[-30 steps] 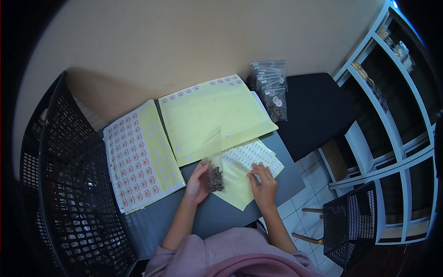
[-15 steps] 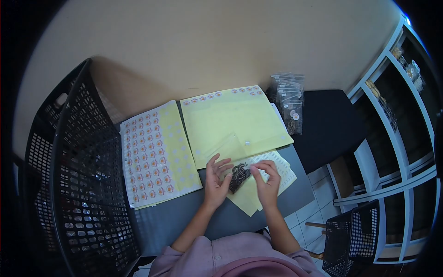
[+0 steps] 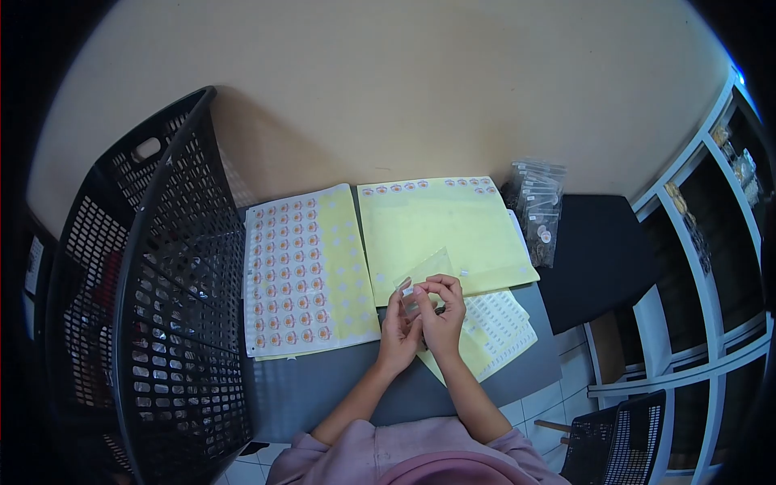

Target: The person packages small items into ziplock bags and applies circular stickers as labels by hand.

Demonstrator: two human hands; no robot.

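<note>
A grey worktop (image 3: 323,388) stands against a beige wall (image 3: 388,89), a black mesh plastic basket (image 3: 153,283) at its left and white shelving (image 3: 711,242) to the right. Above yellow sticker sheets (image 3: 436,226), the left hand (image 3: 400,331) and right hand (image 3: 443,315) together pinch a small clear plastic bag (image 3: 422,279).

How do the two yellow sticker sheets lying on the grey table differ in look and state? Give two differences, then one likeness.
The left sticker sheet keeps rows of round orange stickers across most of it; the right sticker sheet has only one row along its far edge. The left sheet lies uncovered, while the hands and their clear bag overlap the right sheet's near edge. Both lie flat on the table.
</note>
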